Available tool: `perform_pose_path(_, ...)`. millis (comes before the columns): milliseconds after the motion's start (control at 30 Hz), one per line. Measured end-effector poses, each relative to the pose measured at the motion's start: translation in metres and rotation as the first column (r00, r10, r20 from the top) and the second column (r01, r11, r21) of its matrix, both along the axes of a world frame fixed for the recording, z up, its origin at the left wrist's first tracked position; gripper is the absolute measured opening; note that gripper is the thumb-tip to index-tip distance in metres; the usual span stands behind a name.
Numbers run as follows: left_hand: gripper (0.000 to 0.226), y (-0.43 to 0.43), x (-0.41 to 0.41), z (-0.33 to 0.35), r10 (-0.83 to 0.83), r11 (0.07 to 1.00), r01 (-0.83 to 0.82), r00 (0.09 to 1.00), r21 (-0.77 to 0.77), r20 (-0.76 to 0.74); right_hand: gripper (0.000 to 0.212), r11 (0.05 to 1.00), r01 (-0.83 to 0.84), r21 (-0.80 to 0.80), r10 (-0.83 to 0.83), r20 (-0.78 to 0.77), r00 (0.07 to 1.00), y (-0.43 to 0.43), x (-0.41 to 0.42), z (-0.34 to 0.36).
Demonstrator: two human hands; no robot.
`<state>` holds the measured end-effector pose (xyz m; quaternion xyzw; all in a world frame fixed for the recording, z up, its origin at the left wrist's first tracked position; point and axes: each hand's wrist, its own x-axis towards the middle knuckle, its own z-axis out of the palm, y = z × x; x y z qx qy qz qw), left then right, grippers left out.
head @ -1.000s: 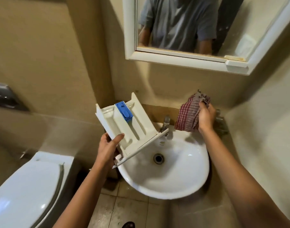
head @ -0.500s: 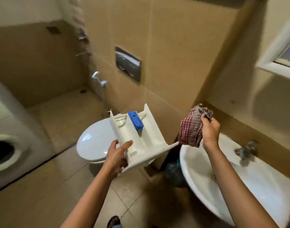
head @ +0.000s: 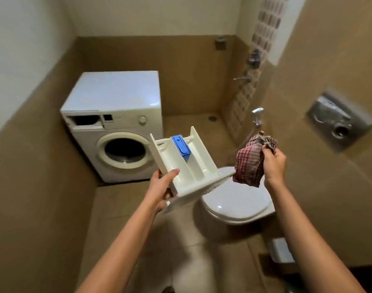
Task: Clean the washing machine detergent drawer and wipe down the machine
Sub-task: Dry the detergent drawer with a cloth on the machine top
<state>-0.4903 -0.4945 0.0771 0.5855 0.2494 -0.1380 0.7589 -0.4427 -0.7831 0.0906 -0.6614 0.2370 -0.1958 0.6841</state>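
The drawer [head: 193,168] looks light, stiff and hollow, its plastic probably slick and its thin walls breakable. The sturdier front end seems the best hold, and the left hand [head: 162,187] grips it there. It is white with 1 blue insert [head: 181,148], held in mid-air before the washer [head: 117,123], whose slot [head: 85,121] gapes at its top-left corner. The right hand [head: 273,163] clutches a bunched checked cloth [head: 250,166].

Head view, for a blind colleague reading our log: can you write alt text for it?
A person's left hand holds a white detergent drawer and the right hand grips a checked cloth, near a closed toilet. Ahead, a white washing machine stands in the corner, its drawer slot empty.
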Motion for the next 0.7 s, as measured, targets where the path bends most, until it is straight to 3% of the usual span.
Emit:
perform_pose_path(333,0.069,0.157,0.108,0.006,0.219,0.975,-0.220,0.975,0.027,0.034,0.019,0.978,-0.211,-0.001,0.211,-0.014,0.977,0.166,0.162,0.001)
perform_pose_path(500,0.082,0.205,0.163,-0.001,0.362,0.930,-0.360,0.932,-0.069,0.015,0.019,0.951,-0.307,-0.043,0.304,-0.063,0.951,0.223,0.247,-0.013)
perform_pose_path(700,0.047,0.262,0.257,-0.014,0.412,0.907,-0.411,0.911,-0.092,-0.012,0.019,0.920,-0.391,-0.027,0.388,-0.089,0.918,0.294,0.352,-0.021)
